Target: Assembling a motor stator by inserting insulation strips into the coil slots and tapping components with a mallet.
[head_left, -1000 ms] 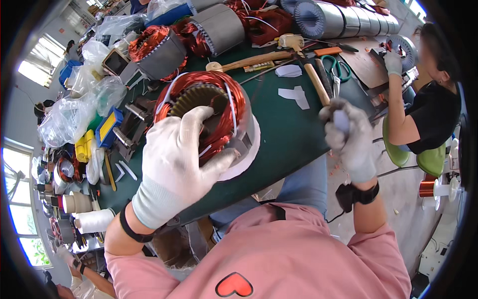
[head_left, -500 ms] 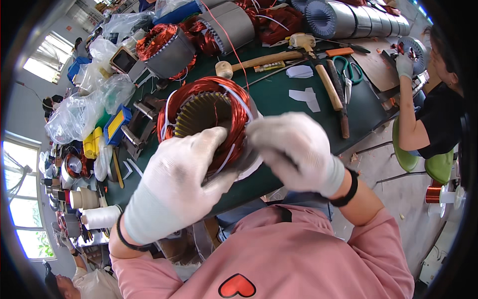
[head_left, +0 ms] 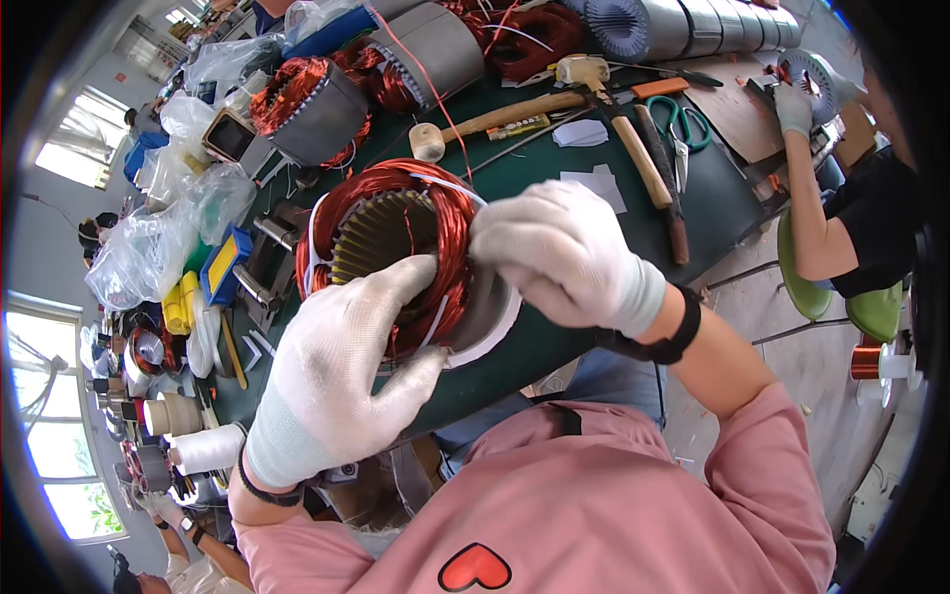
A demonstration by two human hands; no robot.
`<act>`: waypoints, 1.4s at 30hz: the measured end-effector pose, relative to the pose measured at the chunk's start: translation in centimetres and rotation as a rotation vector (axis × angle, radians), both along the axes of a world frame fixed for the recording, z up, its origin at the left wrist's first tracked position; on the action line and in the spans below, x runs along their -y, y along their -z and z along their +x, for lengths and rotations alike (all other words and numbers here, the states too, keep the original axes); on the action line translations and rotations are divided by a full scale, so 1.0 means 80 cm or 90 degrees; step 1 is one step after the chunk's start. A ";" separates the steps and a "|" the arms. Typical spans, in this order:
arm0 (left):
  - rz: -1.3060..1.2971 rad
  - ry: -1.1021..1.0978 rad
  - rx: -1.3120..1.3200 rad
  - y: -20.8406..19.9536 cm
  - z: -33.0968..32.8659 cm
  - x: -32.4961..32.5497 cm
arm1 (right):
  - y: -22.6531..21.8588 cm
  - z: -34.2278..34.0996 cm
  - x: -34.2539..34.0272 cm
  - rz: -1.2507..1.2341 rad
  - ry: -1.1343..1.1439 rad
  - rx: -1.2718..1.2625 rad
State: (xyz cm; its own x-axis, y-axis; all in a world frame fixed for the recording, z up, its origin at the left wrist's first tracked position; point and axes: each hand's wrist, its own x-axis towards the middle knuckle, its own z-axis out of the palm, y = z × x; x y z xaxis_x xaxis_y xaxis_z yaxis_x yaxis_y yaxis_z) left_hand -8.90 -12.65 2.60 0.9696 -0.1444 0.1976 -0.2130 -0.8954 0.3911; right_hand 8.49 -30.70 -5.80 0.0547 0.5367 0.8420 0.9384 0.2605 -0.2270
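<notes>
Hands on a copper-wound stator

Gloves are covering both our hands as we are working at the green surface [head_left: 554,342]. We are curling our left hand [head_left: 341,371] over the near rim of the stator [head_left: 396,247], thumb reaching up toward its slotted bore, fingers closing on the copper winding. We are arching our right hand [head_left: 559,252] over the stator's right side, fingers bent down and gripping the coil edge there. One stator is sitting between our hands, near the surface's front edge, on a white sheet [head_left: 495,332]. Two more wound stators [head_left: 317,99] are lying farther back. We are counting two wooden-handled mallets [head_left: 515,109] and one pair of green-handled scissors [head_left: 683,124]. Clear plastic bags [head_left: 148,247] are bunching at the left beside a blue and yellow box [head_left: 223,262].
</notes>
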 end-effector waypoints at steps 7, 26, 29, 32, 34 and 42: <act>-0.076 -0.020 -0.075 -0.022 0.004 -0.001 | 0.021 -0.017 0.001 0.104 0.063 -0.370; -0.027 -0.357 0.478 -0.075 0.107 -0.133 | -0.011 -0.047 0.020 -0.156 0.198 -0.488; -0.367 -0.084 0.107 -0.016 0.131 -0.133 | -0.012 -0.049 0.000 -0.078 0.196 -0.451; -0.299 0.119 -0.029 0.017 0.151 -0.118 | -0.015 -0.050 -0.017 -0.052 0.211 -0.412; -0.339 0.153 -0.091 0.022 0.153 -0.106 | -0.015 -0.050 -0.018 -0.045 0.225 -0.406; -0.238 0.084 -0.088 0.014 0.142 -0.098 | -0.018 -0.031 -0.021 -0.145 0.229 -0.391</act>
State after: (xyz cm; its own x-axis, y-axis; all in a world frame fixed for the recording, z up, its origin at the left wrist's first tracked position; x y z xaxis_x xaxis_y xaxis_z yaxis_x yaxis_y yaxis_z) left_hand 2.46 -4.84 1.45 0.9685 -0.2126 0.1294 -0.2395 -0.6542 0.7174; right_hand 6.00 -29.05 -4.32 0.6842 0.5547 0.4735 0.6438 -0.1543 -0.7494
